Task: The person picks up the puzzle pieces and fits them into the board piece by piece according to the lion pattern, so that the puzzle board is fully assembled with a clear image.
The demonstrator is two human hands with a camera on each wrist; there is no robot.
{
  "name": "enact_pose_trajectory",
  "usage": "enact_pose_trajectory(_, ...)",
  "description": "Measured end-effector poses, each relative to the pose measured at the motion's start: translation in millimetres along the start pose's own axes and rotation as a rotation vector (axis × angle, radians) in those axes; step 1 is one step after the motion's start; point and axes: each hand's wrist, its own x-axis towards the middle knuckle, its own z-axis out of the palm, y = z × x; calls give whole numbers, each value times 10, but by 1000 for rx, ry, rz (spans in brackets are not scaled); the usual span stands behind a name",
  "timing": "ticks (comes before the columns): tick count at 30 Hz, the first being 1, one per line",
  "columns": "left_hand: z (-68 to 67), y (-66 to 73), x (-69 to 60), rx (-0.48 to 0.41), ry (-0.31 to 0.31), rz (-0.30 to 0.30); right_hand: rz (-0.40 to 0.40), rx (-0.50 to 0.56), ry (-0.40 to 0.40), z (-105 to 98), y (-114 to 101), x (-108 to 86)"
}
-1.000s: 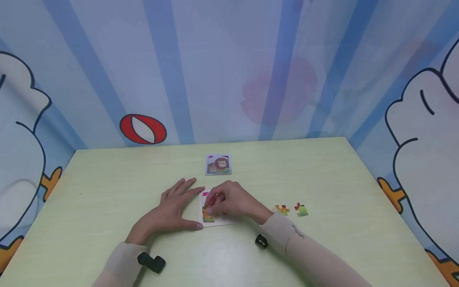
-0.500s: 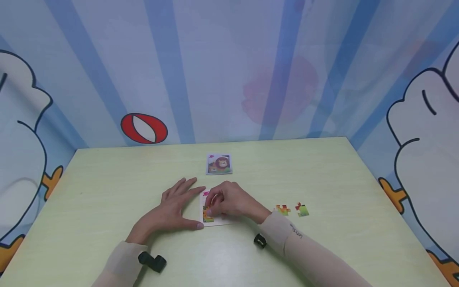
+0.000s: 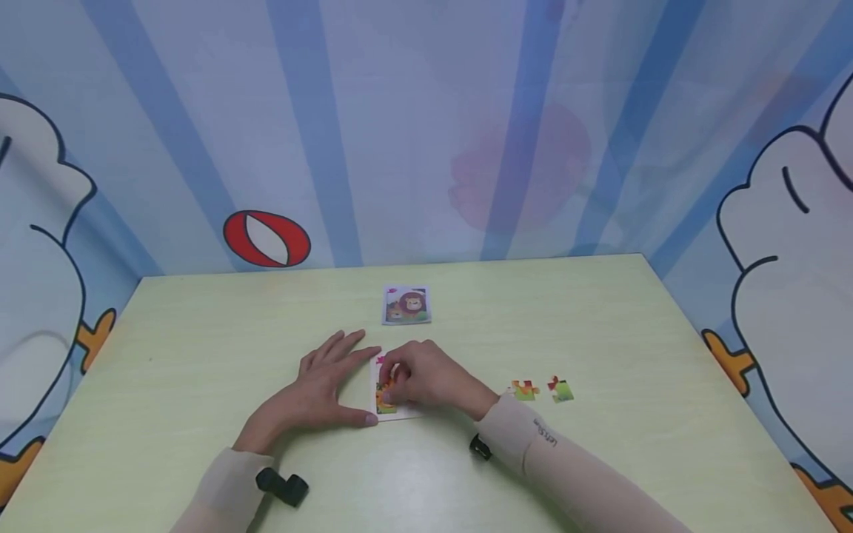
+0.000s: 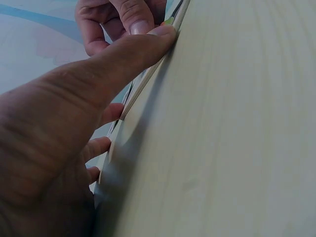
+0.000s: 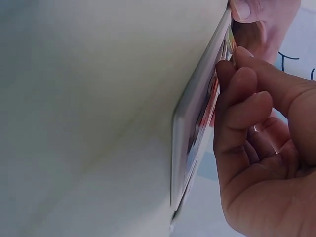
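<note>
A white-bordered puzzle board (image 3: 398,416) lies on the table, partly hidden under the hands. My left hand (image 3: 308,396) has its fingers spread, with index fingertip and thumb tip against the board's left side. Over the board, my right hand (image 3: 429,379) pinches a colourful puzzle piece (image 3: 384,404) between thumb and index finger, at the board's lower left. The right wrist view shows this puzzle piece (image 5: 230,39) tilted at the board's surface, beside the left thumb. Most of the board's face is covered by the right hand.
Two loose puzzle pieces (image 3: 524,390) lie right of the board, partly behind the right forearm; the outer piece (image 3: 560,389) is red and green. Beyond the board rests a square lion picture (image 3: 406,306). A printed fabric backdrop (image 3: 413,148) rises behind the table's far edge.
My right hand has shifted very slightly and its wrist has turned a little, still pinching at the puzzle piece. The left hand and the loose pieces have stayed put.
</note>
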Motion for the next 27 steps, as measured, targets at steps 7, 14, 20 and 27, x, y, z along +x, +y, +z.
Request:
enact_pose_trajectory(7,3,-10,-1,-2,-1,-5,-27,-74,10,17,1,22)
enact_pose_trajectory(14,13,-17,2,2,1,1,-31,-95,8,24,10,37)
enact_pose_trajectory(20,18,-19,6,3,5,3,-20,-95,-4,23,-7,40)
enact_pose_trajectory(27,9,-10,7,-1,8,6,-19,-106,5,21,-33,46)
